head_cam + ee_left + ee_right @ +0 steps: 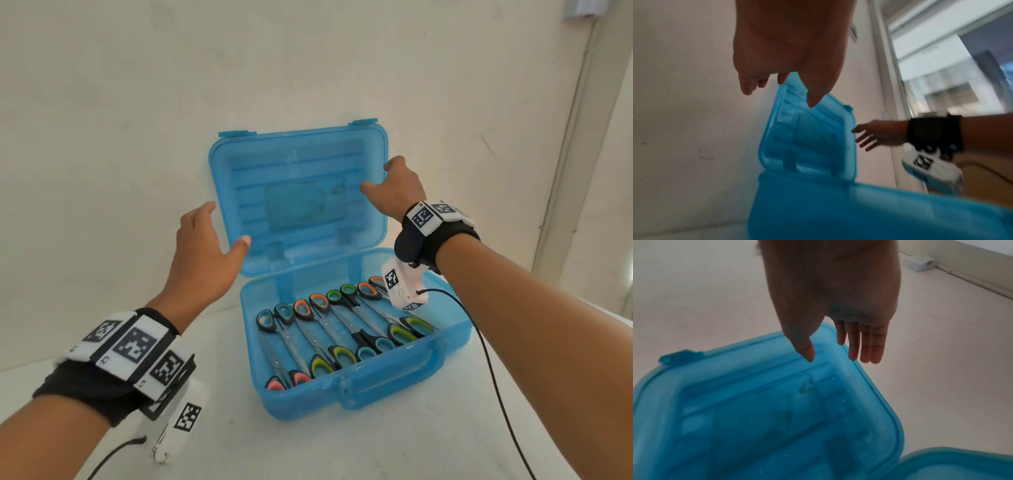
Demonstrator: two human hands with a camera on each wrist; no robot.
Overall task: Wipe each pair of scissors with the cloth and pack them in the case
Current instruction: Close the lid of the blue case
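Blue case [356, 387] on white table [308, 452], lid [298, 192] upright against wall [137, 102]. Scissors [339, 335] lie in row in case base; rightmost pairs partly hidden behind right wrist camera [400, 284]. Left hand [202, 253] at lid's left edge, right hand [397, 192] at right edge; both with fingers extended, gripping nothing; contact with lid unclear. Left wrist view blurred. Cloth not identifiable.

Upright lid [298, 192] blocks rear; scissors [329, 329] fill case [394, 387] floor; front, sides clear.
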